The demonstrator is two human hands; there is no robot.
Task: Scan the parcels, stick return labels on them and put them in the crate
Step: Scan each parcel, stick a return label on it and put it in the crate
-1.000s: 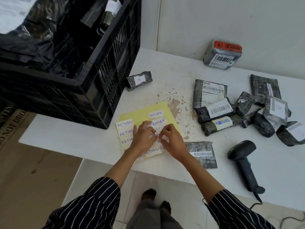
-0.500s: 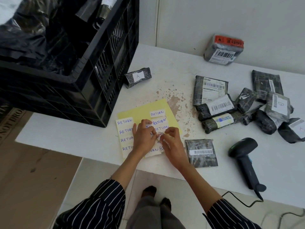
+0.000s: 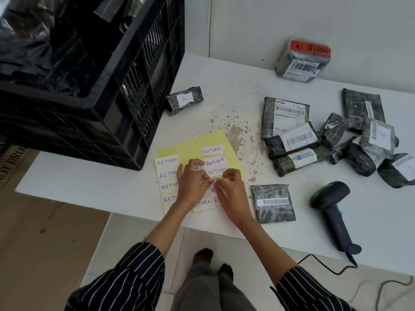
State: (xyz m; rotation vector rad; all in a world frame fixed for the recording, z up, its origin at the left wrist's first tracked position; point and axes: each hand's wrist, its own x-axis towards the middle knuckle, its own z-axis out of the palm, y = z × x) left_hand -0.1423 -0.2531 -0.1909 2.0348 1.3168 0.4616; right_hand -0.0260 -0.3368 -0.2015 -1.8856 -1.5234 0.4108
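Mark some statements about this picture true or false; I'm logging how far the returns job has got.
1. The scanner lies on the table, in neither hand. True.
2. The left hand holds a parcel. False: it rests on the label sheet, meeting the right hand at a RETURN label.
3. The parcel marked A lies beside the crate. True.
4. The orange-taped parcel is in the crate. False: it sits on the table by the wall.
5. The flat parcel by the right hand bears a RETURN label. False: only a barcode strip shows.
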